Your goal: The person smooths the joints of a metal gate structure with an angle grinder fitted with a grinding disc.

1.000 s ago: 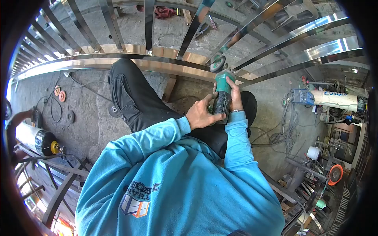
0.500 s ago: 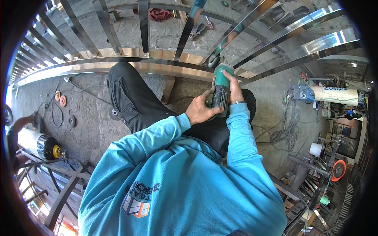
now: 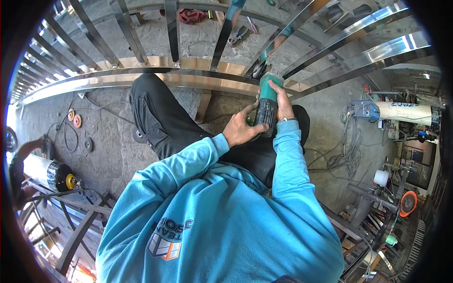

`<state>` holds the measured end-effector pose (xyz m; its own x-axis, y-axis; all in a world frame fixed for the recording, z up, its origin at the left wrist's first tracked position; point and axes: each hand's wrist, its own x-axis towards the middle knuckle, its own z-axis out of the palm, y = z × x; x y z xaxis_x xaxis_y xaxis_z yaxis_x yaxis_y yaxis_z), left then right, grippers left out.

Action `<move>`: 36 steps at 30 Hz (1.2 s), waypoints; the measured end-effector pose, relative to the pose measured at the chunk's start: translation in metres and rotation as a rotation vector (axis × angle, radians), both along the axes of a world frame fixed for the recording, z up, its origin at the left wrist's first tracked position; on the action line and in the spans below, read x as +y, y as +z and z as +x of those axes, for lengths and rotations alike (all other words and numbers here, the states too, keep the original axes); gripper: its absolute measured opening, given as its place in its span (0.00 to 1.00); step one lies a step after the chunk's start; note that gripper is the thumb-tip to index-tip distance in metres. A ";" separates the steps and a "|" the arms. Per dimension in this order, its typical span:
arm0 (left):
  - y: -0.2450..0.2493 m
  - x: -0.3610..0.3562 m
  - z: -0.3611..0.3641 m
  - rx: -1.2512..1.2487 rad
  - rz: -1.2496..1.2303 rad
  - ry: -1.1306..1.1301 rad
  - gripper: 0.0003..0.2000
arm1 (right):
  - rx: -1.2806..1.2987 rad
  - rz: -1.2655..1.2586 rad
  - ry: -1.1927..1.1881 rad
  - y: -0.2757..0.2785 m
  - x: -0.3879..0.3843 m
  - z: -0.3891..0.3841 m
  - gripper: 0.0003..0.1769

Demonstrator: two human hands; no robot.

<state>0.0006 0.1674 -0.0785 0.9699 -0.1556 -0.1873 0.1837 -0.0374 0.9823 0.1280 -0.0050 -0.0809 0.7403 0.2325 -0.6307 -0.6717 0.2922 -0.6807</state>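
Observation:
Both my hands are wrapped round a green and black angle grinder over my lap. My left hand grips the rear black part of its body, thumb across the top. My right hand holds the green front half from the right side, with fingers along the casing. The head of the tool points away from me and lies at the polished metal rail of a barred frame, close to the foot of one upright bar. Its disc is mostly hidden by the body.
Pliers and a screwdriver lie on the floor beyond the bars, near a red cloth. Loose discs and cables are at left, by a gas cylinder and another person's arm. More cables and a blue machine stand right.
The grinder and both hands have shifted very slightly to the right in view. My grip on it looks the same.

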 end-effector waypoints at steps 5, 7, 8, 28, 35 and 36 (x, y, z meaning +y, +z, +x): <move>0.002 0.004 0.005 0.057 0.018 -0.068 0.44 | -0.035 0.021 -0.045 -0.001 -0.005 -0.006 0.25; 0.003 0.005 0.006 0.078 0.049 -0.076 0.44 | -0.033 -0.013 -0.070 0.001 -0.003 -0.006 0.26; 0.000 0.002 0.005 0.079 0.051 -0.079 0.44 | -0.033 -0.011 -0.073 0.002 -0.002 -0.006 0.26; 0.014 0.011 -0.011 0.012 0.087 -0.085 0.48 | 0.014 0.076 -0.102 0.008 0.005 -0.034 0.24; 0.018 0.036 -0.010 -0.042 0.117 -0.071 0.45 | 0.018 0.158 -0.155 -0.002 0.025 -0.043 0.24; 0.016 0.038 -0.009 -0.043 0.120 -0.072 0.45 | 0.013 0.185 -0.168 -0.003 0.027 -0.045 0.23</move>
